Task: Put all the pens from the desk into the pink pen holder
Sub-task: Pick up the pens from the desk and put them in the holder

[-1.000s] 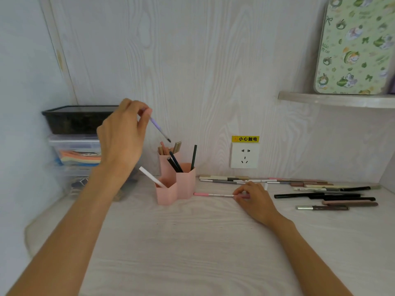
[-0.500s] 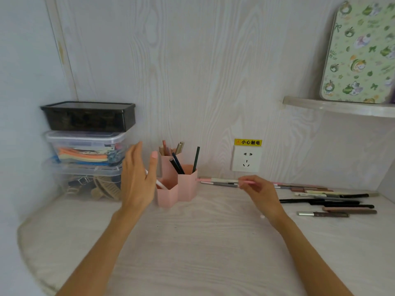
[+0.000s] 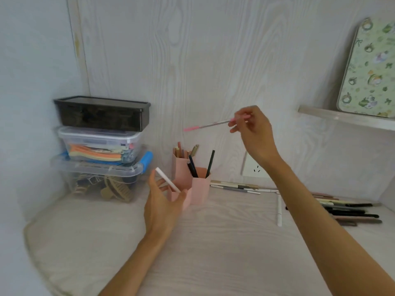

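From the head camera, the right hand (image 3: 254, 133) pinches a slim pink-tipped pen (image 3: 208, 125) up in the air, above and to the right of the pink pen holder (image 3: 192, 186), so this looks like the carry-over. The pen needs tipping upright, then lowering into a cup. The left hand (image 3: 164, 204), fingers loosely spread and holding nothing, waits just beside the holder's near-left cup; many pens (image 3: 346, 210) lie on the desk (image 3: 213, 253) to the right.

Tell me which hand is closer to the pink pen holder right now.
Left. The left hand hovers open right beside the pink pen holder, at its lowest cup. The right hand is raised well above it, pinching a pink pen.
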{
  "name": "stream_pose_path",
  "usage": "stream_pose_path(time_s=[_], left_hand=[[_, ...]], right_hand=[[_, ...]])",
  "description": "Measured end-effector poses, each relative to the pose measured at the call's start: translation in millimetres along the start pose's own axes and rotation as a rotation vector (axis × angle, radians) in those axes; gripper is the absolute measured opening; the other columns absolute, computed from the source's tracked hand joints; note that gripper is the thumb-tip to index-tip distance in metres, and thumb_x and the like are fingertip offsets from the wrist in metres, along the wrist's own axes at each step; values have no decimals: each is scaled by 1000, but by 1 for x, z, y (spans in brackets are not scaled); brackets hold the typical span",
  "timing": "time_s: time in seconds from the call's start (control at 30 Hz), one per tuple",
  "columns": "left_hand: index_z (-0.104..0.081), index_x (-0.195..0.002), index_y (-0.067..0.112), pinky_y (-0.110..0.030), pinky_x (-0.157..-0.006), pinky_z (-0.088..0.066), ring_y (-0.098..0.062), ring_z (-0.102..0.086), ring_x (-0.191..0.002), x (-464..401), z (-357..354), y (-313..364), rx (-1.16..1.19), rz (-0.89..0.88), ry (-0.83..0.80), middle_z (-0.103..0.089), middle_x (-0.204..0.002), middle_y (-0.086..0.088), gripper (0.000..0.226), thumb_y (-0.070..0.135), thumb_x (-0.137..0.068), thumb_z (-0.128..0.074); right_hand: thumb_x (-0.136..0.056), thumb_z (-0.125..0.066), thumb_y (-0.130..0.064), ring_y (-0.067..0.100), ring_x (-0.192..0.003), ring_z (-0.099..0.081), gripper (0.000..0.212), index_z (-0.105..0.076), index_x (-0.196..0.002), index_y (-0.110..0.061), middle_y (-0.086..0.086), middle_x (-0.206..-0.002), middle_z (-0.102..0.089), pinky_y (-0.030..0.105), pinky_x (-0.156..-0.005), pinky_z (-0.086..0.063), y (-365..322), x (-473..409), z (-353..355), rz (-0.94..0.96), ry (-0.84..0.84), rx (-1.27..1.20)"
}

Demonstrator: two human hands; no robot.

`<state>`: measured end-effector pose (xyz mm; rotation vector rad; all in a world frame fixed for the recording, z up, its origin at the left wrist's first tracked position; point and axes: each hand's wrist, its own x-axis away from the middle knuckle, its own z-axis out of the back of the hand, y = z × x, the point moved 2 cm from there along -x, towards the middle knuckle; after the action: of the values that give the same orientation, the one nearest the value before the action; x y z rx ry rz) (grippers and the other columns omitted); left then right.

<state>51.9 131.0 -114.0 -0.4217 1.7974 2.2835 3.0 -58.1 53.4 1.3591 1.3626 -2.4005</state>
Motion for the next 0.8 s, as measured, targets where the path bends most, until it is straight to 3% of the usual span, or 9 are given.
stream_pose_path(time_s=[0.13, 0.23, 0.4, 0.5, 0.53, 0.6, 0.63, 0.7, 0.8], left_hand=[[-27, -139, 26, -26, -83, -39, -14, -59, -105, 1, 0, -3, 12, 8, 9, -63, -118, 5, 87, 34, -69, -80], [-29, -136, 27, -25, -80, -37, -5, -53, -92, 1, 2, -4, 46, 45, 42, -62, -120, 4, 90, 37, -64, -82], [-39, -128, 26, -11, -66, -31, 3, -50, -83, -1, 2, -3, 43, 56, 40, -62, -117, 9, 83, 40, -60, -84], [-40, -123, 29, -8, -61, -30, 3, -52, -80, 1, 1, -3, 29, 40, 28, -63, -112, 11, 80, 46, -58, -83], [-39, -124, 29, -10, -61, -32, 0, -54, -83, 2, 1, -4, 19, 34, 28, -63, -114, 10, 80, 48, -58, -82], [-36, -128, 28, -18, -65, -37, -5, -54, -88, 3, -1, -3, -12, 31, 42, -62, -119, 6, 85, 49, -59, -81], [-34, -131, 27, -21, -69, -39, -6, -53, -91, 3, 0, -2, -27, 21, 56, -60, -123, 4, 90, 49, -59, -81], [-26, -139, 25, -27, -76, -42, -8, -50, -103, 4, 3, 3, -59, -50, 103, -51, -131, 2, 102, 47, -57, -83], [-22, -143, 19, -37, -91, -45, -21, -42, -124, 6, 11, 12, -128, -226, 217, -39, -138, -5, 110, 42, -57, -85]], right_hand=[[-95, -34, -12, 23, -67, -52, 20, -49, -109, -10, 0, -67, -51, 37, -65, -41, -11, -12, -35, 263, -159, 508], [-96, -31, -10, 20, -60, -45, 21, -49, -107, -8, -6, -58, -39, 34, -58, -36, -18, -18, -52, 331, -150, 525], [-94, -34, -9, 24, -74, -53, 24, -54, -108, -7, 2, -70, -51, 33, -62, -35, -25, -24, -69, 434, -178, 643], [-99, -27, -19, 28, -91, -52, 31, -54, -106, -6, 6, -83, -59, 42, -85, -43, -7, -14, -86, 312, -495, 810], [-101, -22, -24, 28, -97, -49, 36, -53, -105, -7, 5, -87, -58, 48, -96, -39, 2, -10, -90, 199, -620, 819], [-101, -13, -35, 26, -128, -37, 49, -44, -128, -9, 8, -128, -54, 51, -115, -15, 21, 0, -95, -27, -779, 800], [-100, -10, -38, 22, -140, -23, 53, -33, -140, -12, 6, -148, -38, 49, -118, -4, 29, 3, -96, -75, -796, 781], [-100, -11, -40, 18, -145, -13, 53, -23, -146, -18, 3, -155, -25, 45, -118, -1, 36, 2, -90, -46, -725, 692], [-100, -18, -43, 17, -136, -34, 50, -34, -141, -20, 3, -145, -43, 33, -113, -21, 37, -8, -62, 21, -453, 414]])
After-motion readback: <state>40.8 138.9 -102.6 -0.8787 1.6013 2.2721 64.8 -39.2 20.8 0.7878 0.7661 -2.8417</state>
